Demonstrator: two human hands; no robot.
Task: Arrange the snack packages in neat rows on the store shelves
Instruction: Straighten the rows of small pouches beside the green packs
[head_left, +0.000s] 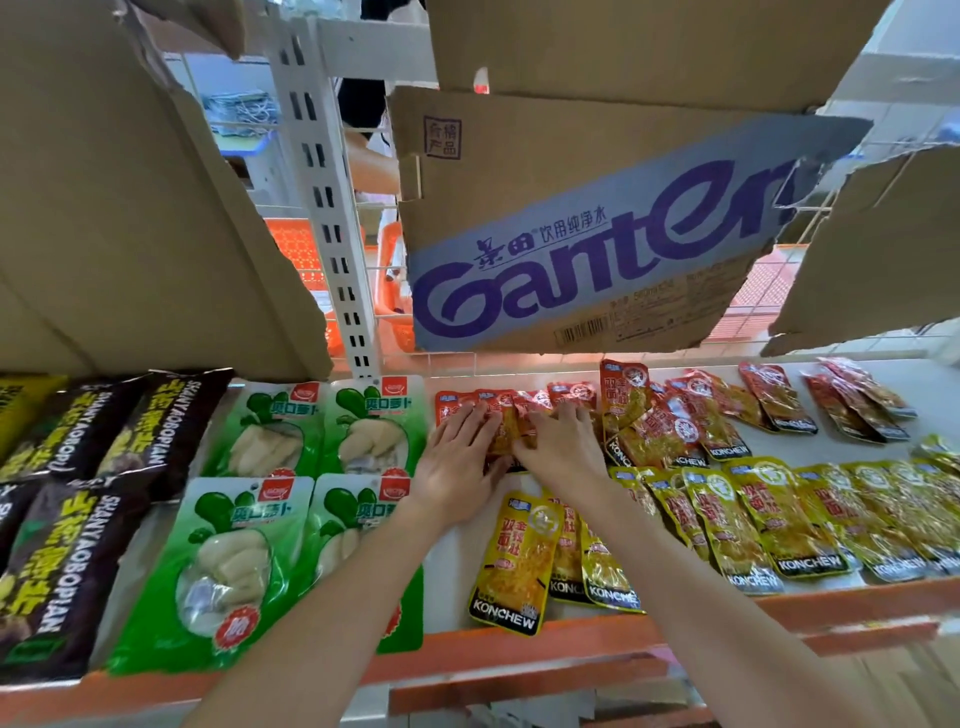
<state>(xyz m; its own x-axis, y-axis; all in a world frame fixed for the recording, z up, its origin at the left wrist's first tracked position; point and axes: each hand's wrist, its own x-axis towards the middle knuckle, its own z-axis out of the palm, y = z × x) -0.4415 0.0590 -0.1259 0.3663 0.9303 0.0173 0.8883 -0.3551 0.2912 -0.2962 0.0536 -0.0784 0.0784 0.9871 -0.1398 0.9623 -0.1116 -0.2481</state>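
Both my hands lie on a small stack of red snack packets at the back of the white shelf. My left hand rests flat on the stack's left side with fingers straight. From the right, my right hand presses on it, fingertips on the packets. More red packets lie loosely overlapped to the right. Yellow Konchew packets lie in front, and a long overlapped row of yellow packets runs to the right.
Green radish packages fill the shelf left of my hands, with dark packages further left. Torn cardboard sheets, one printed Ganten, hang above the shelf. A white slotted upright stands behind. The orange shelf edge runs along the front.
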